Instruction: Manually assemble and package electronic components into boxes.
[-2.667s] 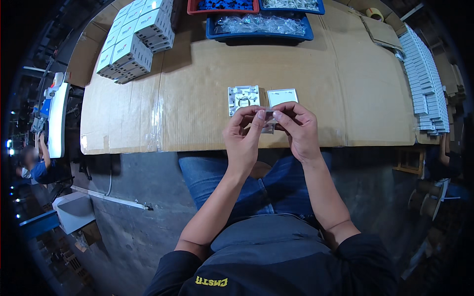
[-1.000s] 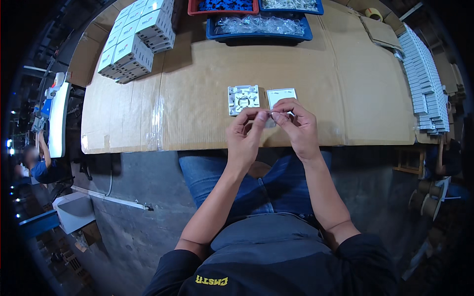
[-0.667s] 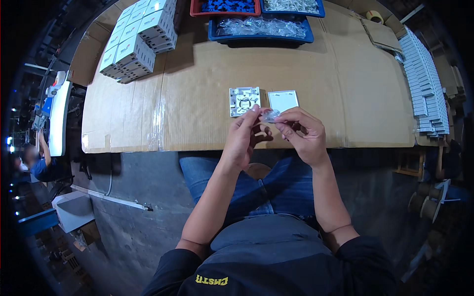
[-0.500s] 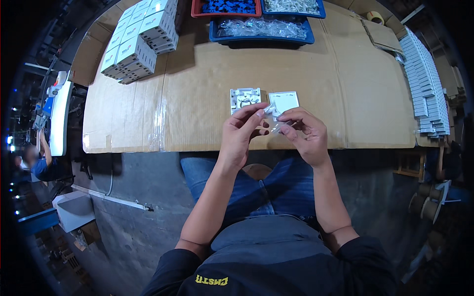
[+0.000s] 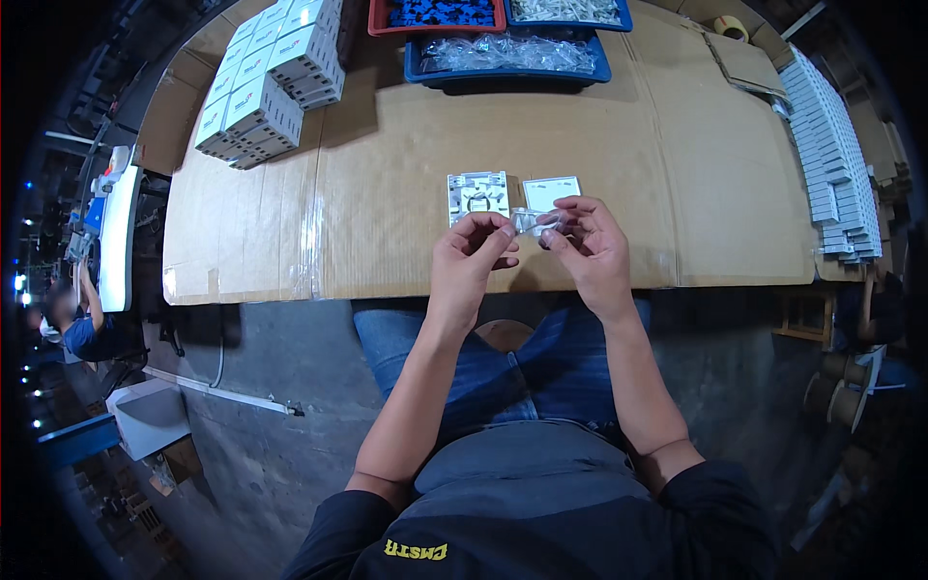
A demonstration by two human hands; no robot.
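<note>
- Grip on both sides is pinching: left hand [image 5: 468, 259] and right hand [image 5: 592, 256] are grasping opposite ends of a small clear bag [image 5: 528, 221].
- It is hanging over the worktop [image 5: 406, 253], near a white base [image 5: 478, 191] and a white lid [image 5: 551, 189].
- Its film is looking light, soft and slippery; the edges are probably offering the surest hold.
</note>
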